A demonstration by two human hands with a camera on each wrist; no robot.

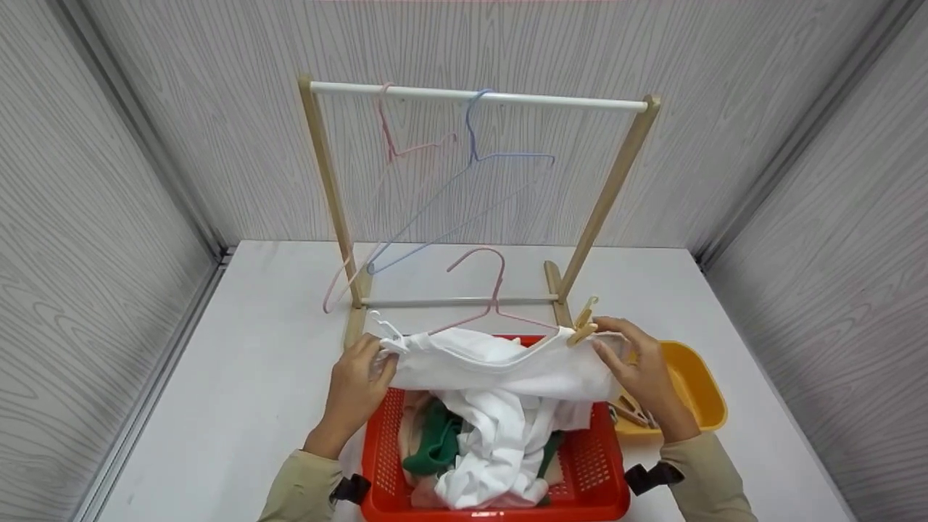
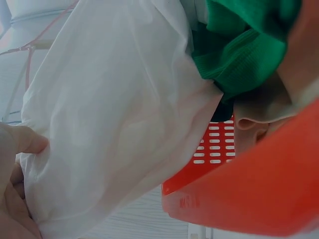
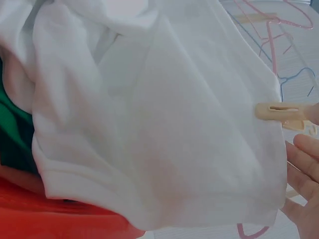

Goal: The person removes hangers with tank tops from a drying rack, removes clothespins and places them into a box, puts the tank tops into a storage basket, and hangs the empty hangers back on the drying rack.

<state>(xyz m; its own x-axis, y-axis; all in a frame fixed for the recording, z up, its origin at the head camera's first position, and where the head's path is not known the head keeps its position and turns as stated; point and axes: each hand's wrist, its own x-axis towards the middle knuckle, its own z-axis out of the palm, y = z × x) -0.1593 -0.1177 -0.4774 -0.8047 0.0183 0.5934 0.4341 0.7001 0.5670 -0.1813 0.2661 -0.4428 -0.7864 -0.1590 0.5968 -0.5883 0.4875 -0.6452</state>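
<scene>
A white garment (image 1: pixel 507 373) with a curved band along its top edge stretches between both hands, a pink wire hanger (image 1: pixel 496 290) rising behind it. My left hand (image 1: pixel 357 388) pinches its left end, thumb in front, right by a white clothespin (image 1: pixel 395 341) clipped there. At the other end a yellow clothespin (image 1: pixel 582 333) bites the top edge. There my right hand (image 1: pixel 638 366) has its thumb and fingers spread apart; a fingertip meets the clothespin's end (image 3: pixel 286 111) in the right wrist view, and the other fingers lie along the garment's edge.
Below is a red basket (image 1: pixel 605 457) with white, green (image 1: pixel 435 438) and beige clothes. A yellow tray (image 1: pixel 714 395) with clothespins stands right of it. Behind, a wooden rack (image 1: pixel 620 174) with a white rail carries a pink hanger (image 1: pixel 384 123) and a blue hanger (image 1: pixel 471 130).
</scene>
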